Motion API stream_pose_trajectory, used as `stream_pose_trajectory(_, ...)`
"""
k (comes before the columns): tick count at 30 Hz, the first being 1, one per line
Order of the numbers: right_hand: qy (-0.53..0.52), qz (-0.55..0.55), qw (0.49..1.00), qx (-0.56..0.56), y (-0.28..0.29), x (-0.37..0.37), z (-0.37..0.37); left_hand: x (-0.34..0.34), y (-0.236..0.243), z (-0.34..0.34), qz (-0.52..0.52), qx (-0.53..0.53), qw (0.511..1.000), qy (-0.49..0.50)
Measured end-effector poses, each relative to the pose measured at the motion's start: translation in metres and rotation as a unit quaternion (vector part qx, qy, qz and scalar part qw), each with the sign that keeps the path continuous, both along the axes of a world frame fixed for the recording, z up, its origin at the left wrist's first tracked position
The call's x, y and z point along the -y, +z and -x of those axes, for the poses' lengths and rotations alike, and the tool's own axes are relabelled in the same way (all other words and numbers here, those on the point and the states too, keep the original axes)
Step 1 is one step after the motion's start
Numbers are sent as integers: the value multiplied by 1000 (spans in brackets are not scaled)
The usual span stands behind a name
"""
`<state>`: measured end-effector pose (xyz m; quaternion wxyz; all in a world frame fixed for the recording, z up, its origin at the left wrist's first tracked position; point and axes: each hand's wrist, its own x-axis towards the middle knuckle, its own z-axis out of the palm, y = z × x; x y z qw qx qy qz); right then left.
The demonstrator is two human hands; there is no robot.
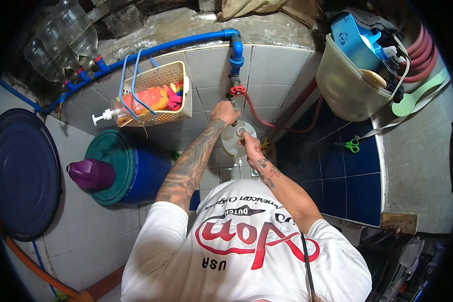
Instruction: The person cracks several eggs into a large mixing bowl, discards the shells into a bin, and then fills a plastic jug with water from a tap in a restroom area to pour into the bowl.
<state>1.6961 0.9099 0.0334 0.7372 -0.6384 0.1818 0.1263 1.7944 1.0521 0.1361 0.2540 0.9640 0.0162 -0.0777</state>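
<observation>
My left hand (225, 111) is closed around the tap on the wall pipe, just below a red valve wheel (237, 91). My fingers hide most of the tap. Under it hangs a translucent whitish plastic jug (231, 146), its round mouth facing up beside the tap. My right hand (253, 147) grips the jug at its upper right, with the thumb near the mouth. Whether water runs into it, I cannot tell. A thin red hose (267, 126) leaves the pipe near the valve and curves off to the right.
Left of my arms, a cream basket (158, 115) with bottles hangs from the blue pipe (183, 43). Below it stands a blue drum (148, 168) with a green lid and a purple jug (91, 174). A filled bucket (345, 95) and green scissors (352, 145) are at right.
</observation>
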Motion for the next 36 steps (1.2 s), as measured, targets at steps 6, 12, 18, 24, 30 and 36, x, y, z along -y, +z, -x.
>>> stream_pose_trajectory(6, 5, 5, 1000, 3, -2, -6, 0, -17, -13, -16, -61, 72, 985, -145)
stream_pose_trajectory(12, 6, -2, 1000, -14, -5, 0, 0, -10, 17, -11, -130, 25, 970, -206)
stream_pose_trajectory(18, -3, -15, 1000, -6, -1, -5, 3, -16, 12, -15, -154, 19, 959, -237)
stream_pose_trajectory(24, -6, -14, 1000, -11, -4, 3, 2, -23, 2, -21, -121, 133, 910, -375)
stream_pose_trajectory(30, 4, -8, 1000, -15, -5, -4, 3, -30, -37, 2, 163, 218, 962, -26)
stream_pose_trajectory(36, 20, -8, 1000, -10, -2, 5, 3, -10, -8, -6, 31, 9, 997, -65)
